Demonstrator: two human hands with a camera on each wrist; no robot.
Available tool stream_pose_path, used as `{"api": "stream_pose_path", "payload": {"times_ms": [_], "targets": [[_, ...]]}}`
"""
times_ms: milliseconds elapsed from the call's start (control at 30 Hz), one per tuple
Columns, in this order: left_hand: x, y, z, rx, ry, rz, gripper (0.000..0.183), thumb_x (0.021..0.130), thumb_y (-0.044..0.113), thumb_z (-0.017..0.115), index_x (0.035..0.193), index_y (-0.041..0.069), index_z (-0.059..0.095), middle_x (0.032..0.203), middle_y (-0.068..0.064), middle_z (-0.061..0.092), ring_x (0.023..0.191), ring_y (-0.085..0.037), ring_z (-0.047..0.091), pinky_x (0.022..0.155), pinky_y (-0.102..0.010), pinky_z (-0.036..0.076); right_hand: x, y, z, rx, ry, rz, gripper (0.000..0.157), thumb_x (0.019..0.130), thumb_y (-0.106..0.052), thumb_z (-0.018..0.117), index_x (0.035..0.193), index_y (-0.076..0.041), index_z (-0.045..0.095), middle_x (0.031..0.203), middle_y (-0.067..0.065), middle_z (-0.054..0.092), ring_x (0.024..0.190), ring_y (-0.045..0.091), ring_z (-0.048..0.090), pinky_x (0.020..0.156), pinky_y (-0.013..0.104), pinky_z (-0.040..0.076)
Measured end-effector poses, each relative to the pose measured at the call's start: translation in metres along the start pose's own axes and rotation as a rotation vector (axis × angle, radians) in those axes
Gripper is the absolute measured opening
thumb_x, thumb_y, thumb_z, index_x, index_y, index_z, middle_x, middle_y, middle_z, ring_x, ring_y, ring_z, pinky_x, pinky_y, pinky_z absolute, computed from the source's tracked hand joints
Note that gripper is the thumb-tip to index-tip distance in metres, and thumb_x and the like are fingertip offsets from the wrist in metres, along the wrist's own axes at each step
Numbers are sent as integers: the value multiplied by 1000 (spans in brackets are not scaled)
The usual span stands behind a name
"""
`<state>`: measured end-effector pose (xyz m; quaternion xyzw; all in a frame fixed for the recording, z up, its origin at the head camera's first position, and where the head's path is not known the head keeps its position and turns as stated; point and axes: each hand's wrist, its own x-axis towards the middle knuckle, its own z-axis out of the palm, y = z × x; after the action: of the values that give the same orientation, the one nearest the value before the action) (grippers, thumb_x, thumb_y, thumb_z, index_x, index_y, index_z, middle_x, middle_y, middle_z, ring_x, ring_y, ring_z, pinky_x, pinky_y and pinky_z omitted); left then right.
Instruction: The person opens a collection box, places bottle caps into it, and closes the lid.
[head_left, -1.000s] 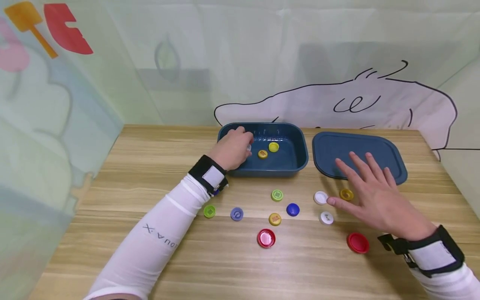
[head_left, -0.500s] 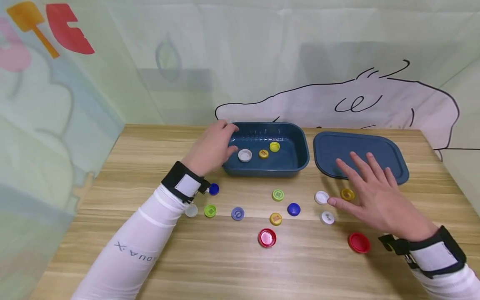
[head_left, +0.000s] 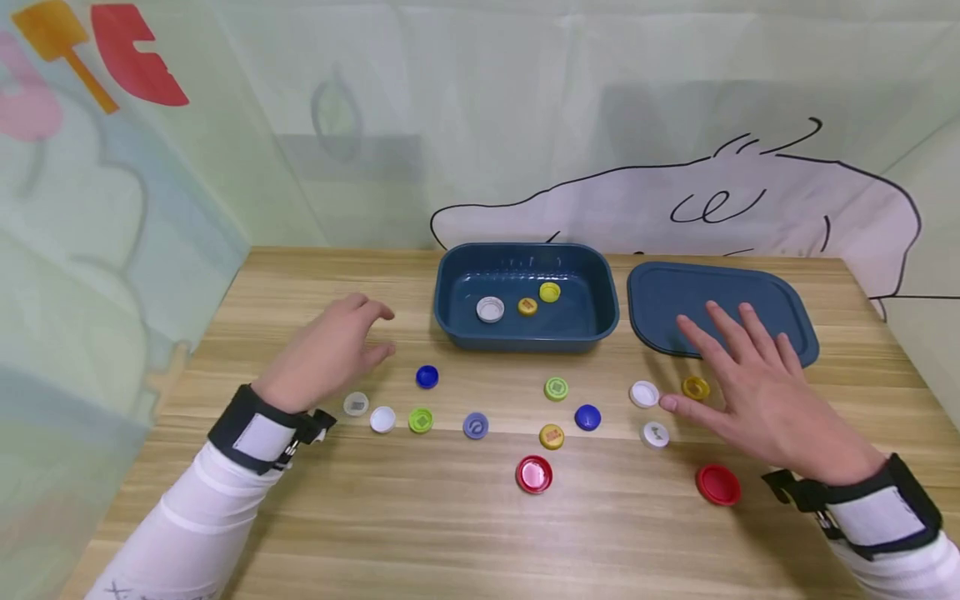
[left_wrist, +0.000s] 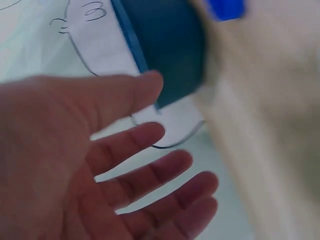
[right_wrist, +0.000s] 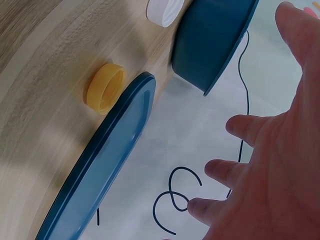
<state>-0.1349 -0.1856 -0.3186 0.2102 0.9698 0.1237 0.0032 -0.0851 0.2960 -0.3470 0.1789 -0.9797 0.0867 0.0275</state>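
My left hand [head_left: 322,350] is over the table left of the blue box [head_left: 525,343], its fingers loosely bent and holding nothing. Nearest to it are a clear bottle cap [head_left: 356,404], a white cap [head_left: 382,419] and a dark blue cap [head_left: 427,377]. Inside the box lie a large white cap [head_left: 491,310], a gold cap [head_left: 527,307] and a yellow cap [head_left: 550,292]. On the right, my right hand [head_left: 765,400] is spread with nothing in it, beside a white cap [head_left: 644,394] and an amber cap [head_left: 695,387]. The right wrist view shows the amber cap [right_wrist: 106,89] apart from the fingers.
A flat blue lid [head_left: 697,292] lies right of the box, partly behind the right hand. More caps are scattered across the middle, among them a red one [head_left: 534,474], a second red one [head_left: 717,485] and a green one [head_left: 556,388]. A printed cloth [head_left: 525,125] hangs behind the table.
My left hand has let go of the large white cap in the box, then drawn out to the left over the table. The right hand has barely moved.
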Motion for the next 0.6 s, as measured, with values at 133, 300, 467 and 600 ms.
{"api": "stream_pose_path", "payload": {"times_ms": [133,300,467,600], "targets": [[-25,-14,9,-10,-106,7,45,87,31,70,122,5,61,115,-11,61,94,-21,56,81,-43,52,0,0,1,-8,-3,0,98,81,-66,63,156,-21,18,160,17,6,139,37,-12,102,78,-2],[-50,-24,18,-35,-177,26,51,78,31,76,121,7,61,117,-9,62,102,-22,55,88,-46,50,-1,1,2,-15,-12,6,99,81,-68,62,156,-21,18,160,17,5,139,37,-12,102,78,-1],[-60,-25,25,-72,-189,41,55,72,22,81,120,5,61,114,-9,61,103,-21,54,90,-46,50,-2,1,2,-15,-21,14,99,80,-68,62,156,-21,18,160,17,5,139,37,-13,102,77,-2],[-61,-25,33,-79,-175,37,50,72,18,81,117,5,63,108,-6,61,98,-18,55,87,-43,52,-2,1,2,-17,-26,17,99,81,-69,61,156,-21,18,160,17,4,139,36,-13,103,77,-2]]}}
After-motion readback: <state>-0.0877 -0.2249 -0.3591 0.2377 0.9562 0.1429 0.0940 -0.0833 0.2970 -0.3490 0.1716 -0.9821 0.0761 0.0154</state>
